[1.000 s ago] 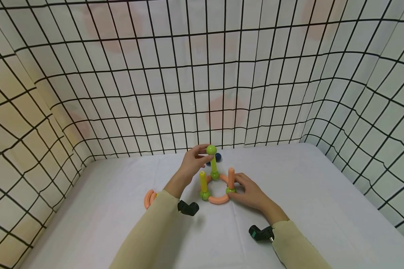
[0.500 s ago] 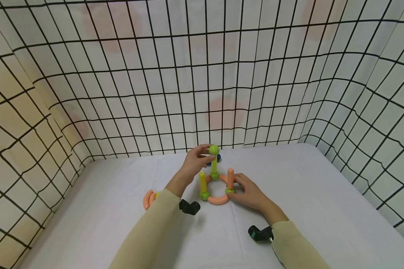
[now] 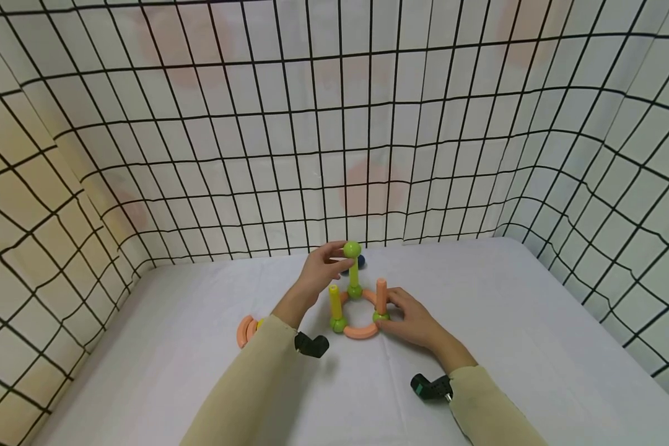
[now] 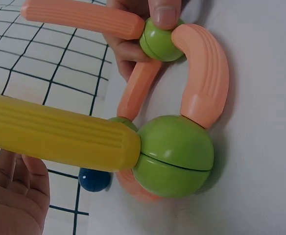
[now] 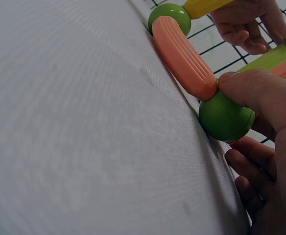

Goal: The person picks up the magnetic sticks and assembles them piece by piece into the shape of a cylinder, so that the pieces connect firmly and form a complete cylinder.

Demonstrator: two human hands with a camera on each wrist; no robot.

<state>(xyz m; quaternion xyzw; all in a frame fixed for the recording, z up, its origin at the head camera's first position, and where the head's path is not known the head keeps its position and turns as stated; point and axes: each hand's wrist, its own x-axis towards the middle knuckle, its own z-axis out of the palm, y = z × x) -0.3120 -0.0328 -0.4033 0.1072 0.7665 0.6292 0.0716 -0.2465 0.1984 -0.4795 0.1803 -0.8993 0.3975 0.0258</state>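
Note:
A toy ring of orange curved pieces (image 3: 361,332) joined by green balls lies on the white table (image 3: 507,322). Three rods stand on it: yellow (image 3: 335,301), lime (image 3: 355,272) and orange (image 3: 381,295). My left hand (image 3: 339,255) pinches the green ball (image 3: 352,249) on top of the lime rod. My right hand (image 3: 389,311) pinches the base ball (image 3: 380,316) under the orange rod; the right wrist view shows its thumb (image 5: 253,88) on that ball (image 5: 226,118). In the left wrist view the yellow rod (image 4: 59,132) meets a near ball (image 4: 175,155).
A dark blue ball (image 3: 360,265) lies just behind the ring, also visible as the blue ball (image 4: 94,179). Two spare orange arcs (image 3: 246,330) lie at the left by my left sleeve. Grid-patterned cloth walls (image 3: 334,124) enclose the table on three sides.
The top green ball in my left hand swayed slightly right and came back. The right hand and the ring have stayed put.

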